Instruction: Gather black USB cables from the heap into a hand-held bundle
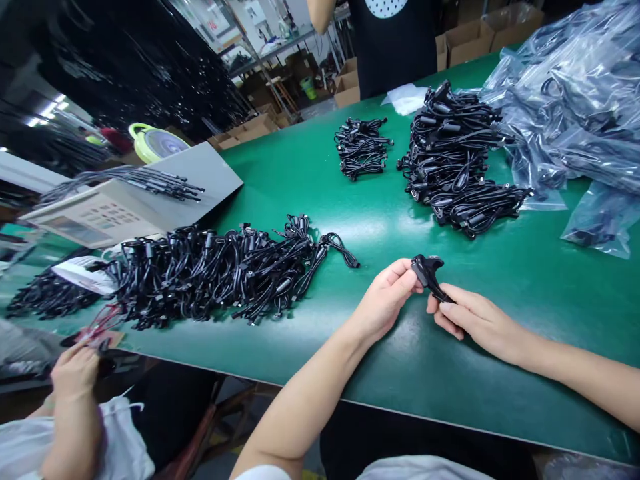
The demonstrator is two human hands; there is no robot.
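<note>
Over the front part of the green table, my left hand (387,299) pinches the connector end of a black cable (429,272) between thumb and fingers. My right hand (465,313) is closed round the lower part of the same cable, just to the right. Its far end is hidden in my right fingers. To the left of my hands a long heap of black cables (215,273) lies on the table, a few loose ends pointing toward me. Beyond my hands sit a stacked pile of bundled cables (450,160) and a smaller bundle (363,148).
Clear plastic bags (575,127) with dark contents cover the far right of the green table (290,173). A grey machine with a keypad (115,212) stands at the left, cables on top. A co-worker's hand (75,370) holds red-handled scissors (103,323). Another person (393,47) stands across the table.
</note>
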